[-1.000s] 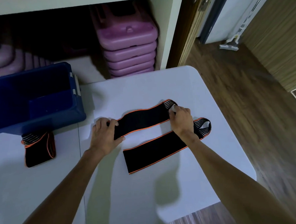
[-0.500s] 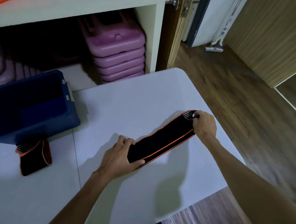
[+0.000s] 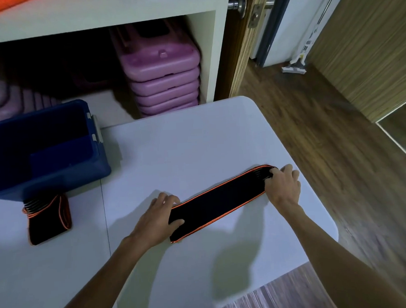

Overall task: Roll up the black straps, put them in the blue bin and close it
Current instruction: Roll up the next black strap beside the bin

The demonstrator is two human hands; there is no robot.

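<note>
A person is working at a white counter (image 3: 196, 142), pinning a long black strap (image 3: 218, 203) flat between both hands, and the job appears to be at the rolling step for this strap, with no coil yet begun. The left hand (image 3: 156, 217) is pressing down on the strap's near-left end, thumb lying across the fabric and fingers curled past its far edge, so it is holding the strap rather than spread wide. The right hand (image 3: 283, 185) is closing narrowly around the far-right end, where grey ribbing is showing under the fingers. The strap is lying diagonally near the counter's right edge, doubled lengthwise it seems, its orange piping running along both long sides. The next move is likely calling for one end to be turned over tightly on itself while the other hand is keeping the fabric taut and the edges aligned. A second strap (image 3: 47, 218), already bundled into a loose fold rather than a neat roll, is sitting at the left, touching the near wall of the open blue bin (image 3: 64, 175), which is waiting with no lid in sight. Purple cases (image 3: 162, 78) are stacking up on the shelf beyond
</note>
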